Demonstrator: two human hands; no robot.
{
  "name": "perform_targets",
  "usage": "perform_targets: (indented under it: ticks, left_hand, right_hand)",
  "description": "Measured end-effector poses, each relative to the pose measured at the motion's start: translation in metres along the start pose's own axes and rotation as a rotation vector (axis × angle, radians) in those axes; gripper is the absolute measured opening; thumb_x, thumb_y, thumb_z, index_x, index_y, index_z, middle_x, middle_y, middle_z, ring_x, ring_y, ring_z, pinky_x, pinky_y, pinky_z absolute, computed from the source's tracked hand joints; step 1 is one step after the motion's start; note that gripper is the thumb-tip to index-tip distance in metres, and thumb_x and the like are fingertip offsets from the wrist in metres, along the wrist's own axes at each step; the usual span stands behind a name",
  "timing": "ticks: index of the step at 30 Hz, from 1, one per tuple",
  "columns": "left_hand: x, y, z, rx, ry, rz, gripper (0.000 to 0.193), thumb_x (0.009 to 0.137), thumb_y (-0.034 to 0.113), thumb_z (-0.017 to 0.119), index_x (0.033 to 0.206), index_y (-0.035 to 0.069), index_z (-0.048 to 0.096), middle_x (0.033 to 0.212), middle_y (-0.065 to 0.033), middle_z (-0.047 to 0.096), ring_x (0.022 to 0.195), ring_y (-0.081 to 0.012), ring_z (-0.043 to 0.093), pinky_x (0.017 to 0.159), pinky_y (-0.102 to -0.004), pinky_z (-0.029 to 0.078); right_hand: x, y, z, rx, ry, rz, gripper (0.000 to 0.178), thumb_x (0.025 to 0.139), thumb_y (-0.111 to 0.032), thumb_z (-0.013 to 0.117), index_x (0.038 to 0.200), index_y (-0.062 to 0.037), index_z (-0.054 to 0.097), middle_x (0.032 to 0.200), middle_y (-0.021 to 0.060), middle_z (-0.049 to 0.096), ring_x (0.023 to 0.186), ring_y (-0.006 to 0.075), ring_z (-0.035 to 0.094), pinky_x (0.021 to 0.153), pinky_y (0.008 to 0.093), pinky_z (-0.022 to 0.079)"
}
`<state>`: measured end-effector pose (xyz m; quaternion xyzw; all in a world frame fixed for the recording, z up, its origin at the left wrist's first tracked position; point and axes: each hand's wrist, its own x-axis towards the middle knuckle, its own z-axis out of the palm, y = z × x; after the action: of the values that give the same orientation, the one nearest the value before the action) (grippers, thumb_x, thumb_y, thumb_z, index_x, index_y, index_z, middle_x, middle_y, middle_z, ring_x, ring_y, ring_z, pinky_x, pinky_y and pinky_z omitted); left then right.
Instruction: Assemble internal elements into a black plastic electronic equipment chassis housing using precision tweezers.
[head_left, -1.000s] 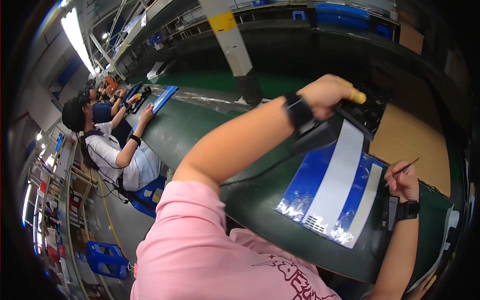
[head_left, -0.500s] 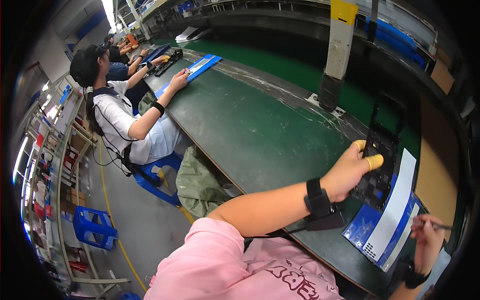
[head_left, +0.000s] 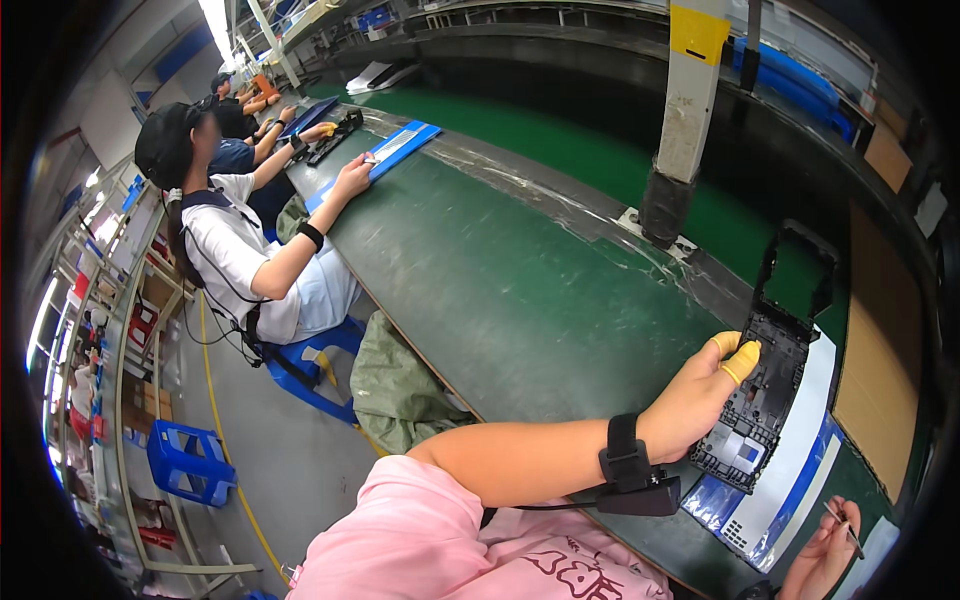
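My left hand point(head_left: 688, 405), with yellow finger cots on the thumb and a finger, grips a black moulded plastic housing point(head_left: 772, 375) by its left edge. An open rectangular frame point(head_left: 800, 262) extends from the housing's far end. Beneath it lies a blue-and-white sheet point(head_left: 818, 385) with strips along it. Low at the right, my right hand point(head_left: 822, 562) pinches slim metal tweezers point(head_left: 850, 530) pointing up and away from the housing. Its wrist is mostly cut off by the picture's edge.
Green worktable point(head_left: 500, 290) stretches away to the far left. A brown cardboard panel point(head_left: 880, 350) stands at the right. A post point(head_left: 685, 120) rises beyond the table edge. Co-workers sit along the left, the nearest in a white shirt point(head_left: 235, 235). A blue stool point(head_left: 190, 462) stands on the floor.
The housing has tilted, so more of its inner face shows, and it has shifted a little nearer. My right hand has moved down and slightly left with the tweezers.
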<state>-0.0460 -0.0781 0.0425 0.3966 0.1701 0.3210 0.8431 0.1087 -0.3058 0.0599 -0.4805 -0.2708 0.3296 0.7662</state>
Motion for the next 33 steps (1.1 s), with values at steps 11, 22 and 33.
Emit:
perform_targets:
  ticks: [11,22,33]
  left_hand:
    - [0.002,-0.004,-0.002,-0.265,-0.038,-0.040,0.026,0.087,0.020,0.043,0.108,0.006,0.041,0.096,-0.0015,0.050,0.084,-0.0069,0.050,0.074,-0.0215,0.043]
    - [0.003,0.004,0.002,-0.092,0.063,-0.045,0.033,0.085,0.029,0.047,0.108,0.005,0.043,0.097,-0.0008,0.050,0.087,-0.0052,0.046,0.076,-0.0197,0.039]
    - [-0.004,-0.006,0.002,-0.105,0.058,-0.029,0.031,0.086,0.026,0.046,0.109,0.006,0.042,0.096,-0.0010,0.052,0.085,-0.0061,0.050,0.072,-0.0207,0.043]
  right_hand:
    - [0.002,0.014,-0.005,-0.042,0.047,0.015,0.024,0.083,-0.005,0.046,0.103,0.0085,0.046,0.098,0.0186,0.054,0.083,0.0187,0.051,0.076,0.0253,0.041]
    - [0.002,0.009,0.009,-0.246,0.271,0.066,0.018,0.080,-0.006,0.051,0.094,0.0054,0.050,0.087,0.0153,0.057,0.071,0.0163,0.054,0.065,0.0232,0.044]
    - [-0.005,0.023,0.012,-0.188,0.162,0.079,0.014,0.080,-0.003,0.050,0.091,0.0046,0.051,0.085,0.0148,0.057,0.073,0.0180,0.056,0.067,0.0247,0.045]
